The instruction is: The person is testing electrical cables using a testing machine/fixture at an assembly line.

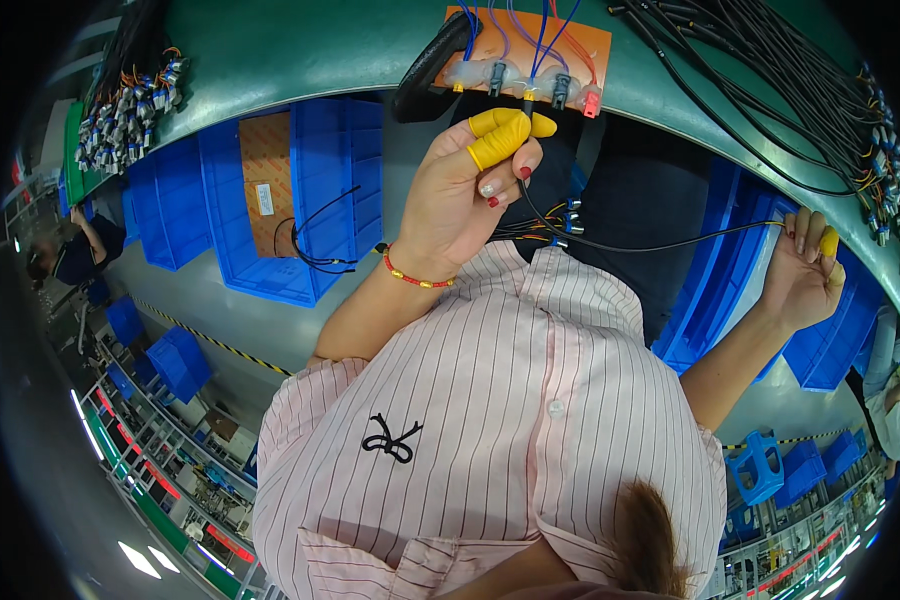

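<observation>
The left hand [465, 205], with yellow rubber finger cots [500, 135] on its thumb and forefinger and a red and gold bead bracelet [417, 277] at the wrist, is closed in a pinch on the end of a thin black cable [630, 245], just below an orange rectangular fixture board [570, 45] that lies at the near edge of the green worktable [300, 50]. A row of pale and grey plastic connectors [525, 78] with blue and red wires sits on that board. From the pinch the black cable sags and runs across to the right hand [800, 275], which also wears a yellow cot and curls loosely around the cable's other stretch near the table's right edge. A bundle of black cables with coloured plug ends [790, 90] lies spread over the table's right side, and another bundle [125, 105] rests at its left corner. Blue plastic bins [310, 190] stand beneath the table, one holding a brown cardboard sheet [266, 180].
</observation>
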Demonstrator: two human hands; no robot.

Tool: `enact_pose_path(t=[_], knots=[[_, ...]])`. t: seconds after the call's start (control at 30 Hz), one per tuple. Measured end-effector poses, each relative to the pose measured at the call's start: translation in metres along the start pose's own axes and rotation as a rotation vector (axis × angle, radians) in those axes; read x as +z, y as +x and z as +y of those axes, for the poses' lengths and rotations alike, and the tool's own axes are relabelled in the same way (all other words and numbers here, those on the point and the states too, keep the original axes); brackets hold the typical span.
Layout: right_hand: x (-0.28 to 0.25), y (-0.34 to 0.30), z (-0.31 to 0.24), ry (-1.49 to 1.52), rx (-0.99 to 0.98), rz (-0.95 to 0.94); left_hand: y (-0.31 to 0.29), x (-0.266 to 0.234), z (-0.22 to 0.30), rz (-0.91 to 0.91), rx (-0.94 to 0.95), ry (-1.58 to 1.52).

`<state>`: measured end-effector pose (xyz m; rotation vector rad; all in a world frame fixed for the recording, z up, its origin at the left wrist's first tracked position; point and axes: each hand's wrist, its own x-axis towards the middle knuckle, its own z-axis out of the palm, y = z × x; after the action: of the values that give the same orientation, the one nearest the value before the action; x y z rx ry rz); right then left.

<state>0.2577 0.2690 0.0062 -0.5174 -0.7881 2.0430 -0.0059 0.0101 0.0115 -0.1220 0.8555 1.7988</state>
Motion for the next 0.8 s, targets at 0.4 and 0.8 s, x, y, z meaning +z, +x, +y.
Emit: enact_pose_path(t=[0.4,0.8], knots=[[0.013,-0.002,0.004,-0.079,-0.018,-0.010,0.010,-0.006,0.001,-0.090,0.018,0.016],[0.007,-0.010,-0.001,-0.020,-0.109,-0.002,0.012,0.001,0.011,-0.108,-0.042,0.239]])
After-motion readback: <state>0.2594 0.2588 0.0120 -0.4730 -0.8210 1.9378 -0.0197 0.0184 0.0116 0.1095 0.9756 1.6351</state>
